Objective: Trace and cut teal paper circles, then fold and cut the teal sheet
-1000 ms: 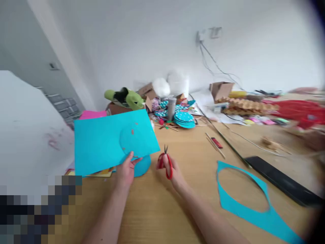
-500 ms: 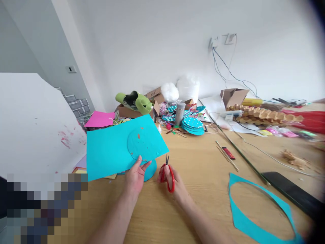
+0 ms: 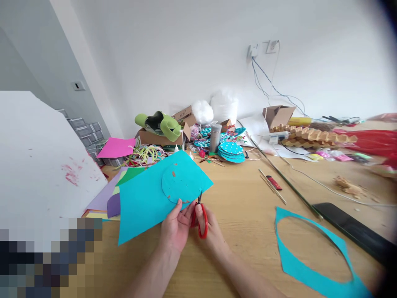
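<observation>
Flat turquoise sheet [image 3: 138,207] in left hand [image 3: 176,229], pinched below brown-flecked disc [image 3: 182,182]; red-looped scissors [image 3: 205,223] in curled right hand [image 3: 214,235].

I count two hands at the table, one left hand [image 3: 176,227] and one right hand [image 3: 211,231], with one pair of red scissors [image 3: 202,223], one big blue sheet [image 3: 139,207] and one blue disc [image 3: 180,184]. Over here there are one blue offcut [image 3: 291,267], two thin sticks [image 3: 273,187], one red packet [image 3: 274,182], one grey flask [image 3: 215,140], one pink sheet [image 3: 117,147] and two wall sockets [image 3: 253,50]. The spotted discs [image 3: 231,148] make one stack, its layers too close for me to number.
</observation>
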{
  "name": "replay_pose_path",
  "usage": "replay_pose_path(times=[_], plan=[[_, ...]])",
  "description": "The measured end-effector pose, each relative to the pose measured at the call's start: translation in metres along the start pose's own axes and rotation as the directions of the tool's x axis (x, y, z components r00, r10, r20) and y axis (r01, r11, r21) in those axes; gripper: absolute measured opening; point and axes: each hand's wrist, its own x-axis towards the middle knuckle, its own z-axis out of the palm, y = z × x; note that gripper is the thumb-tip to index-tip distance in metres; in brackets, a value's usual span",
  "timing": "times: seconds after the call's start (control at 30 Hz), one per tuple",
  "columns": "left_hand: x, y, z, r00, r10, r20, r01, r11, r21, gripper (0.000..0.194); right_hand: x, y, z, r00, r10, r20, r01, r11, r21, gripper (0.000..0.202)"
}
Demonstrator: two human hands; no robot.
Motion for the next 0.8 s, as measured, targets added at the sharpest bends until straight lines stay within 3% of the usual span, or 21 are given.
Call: replay_pose_path(times=[0.43, 0.8], plan=[[-0.004, -0.006, 0.001, 1.000, -0.019, 0.009, 0.019, 1.000, 0.022, 0.028, 0.003, -0.015, 0.001, 0.999, 0.004, -0.041, 0.001, 0.993, 0.122, 0.044], [-0.003, -0.009, 0.001, 0.999, -0.038, -0.006, 0.038, 0.999, 0.007, 0.031, 0.003, -0.009, 0.003, 0.996, 0.028, -0.079, -0.015, 0.986, 0.164, 0.048]])
